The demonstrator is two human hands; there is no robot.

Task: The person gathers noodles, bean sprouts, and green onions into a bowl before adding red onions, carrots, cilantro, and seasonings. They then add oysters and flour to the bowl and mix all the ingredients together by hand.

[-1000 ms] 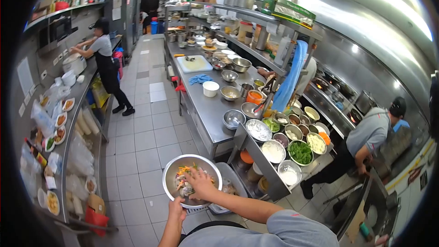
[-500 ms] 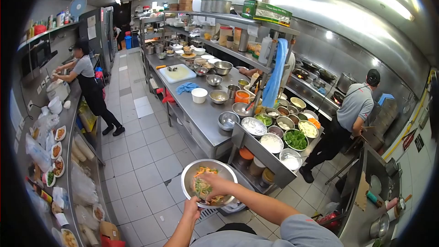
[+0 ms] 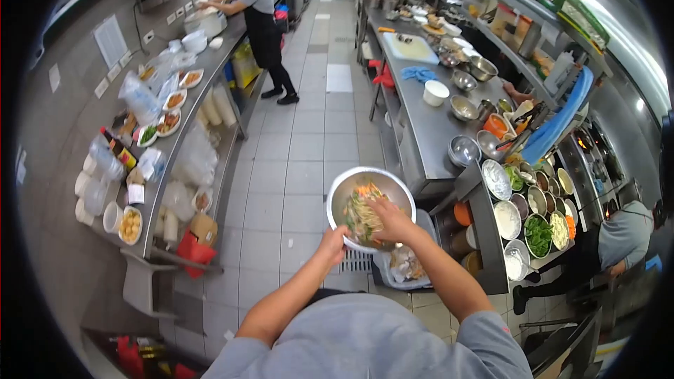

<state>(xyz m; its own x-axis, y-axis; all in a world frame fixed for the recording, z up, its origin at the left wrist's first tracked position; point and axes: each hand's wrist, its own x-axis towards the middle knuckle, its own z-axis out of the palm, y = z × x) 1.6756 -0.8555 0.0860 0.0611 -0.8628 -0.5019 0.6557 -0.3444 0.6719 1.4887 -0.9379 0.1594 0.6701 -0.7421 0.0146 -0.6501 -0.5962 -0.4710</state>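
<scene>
A round metal mixing bowl (image 3: 404, 193) is held in front of me above the floor. Thin strips of vegetables, green, pale and orange, make up the shredded mix (image 3: 359, 203) inside. My left hand (image 3: 333, 241) grips the bowl's near-left rim, thumb over the edge. Inside the bowl, my right hand (image 3: 390, 220) rests against the shredded mix with its fingers stretched out; the fingertips are partly hidden in the strips.
Below the bowl stands a lined bin (image 3: 407, 267). To the right, a steel counter (image 3: 428, 144) carries bowls and ingredient pans. Plated food lines the left counter (image 3: 158, 168). One co-worker (image 3: 263, 24) stands at the left counter, another (image 3: 623, 235) at the far right.
My view has swung right-to-left, so the bowl and counters appear farther right. My right hand has shifted toward the bowl's right side, and its fingers look more stretched out.
</scene>
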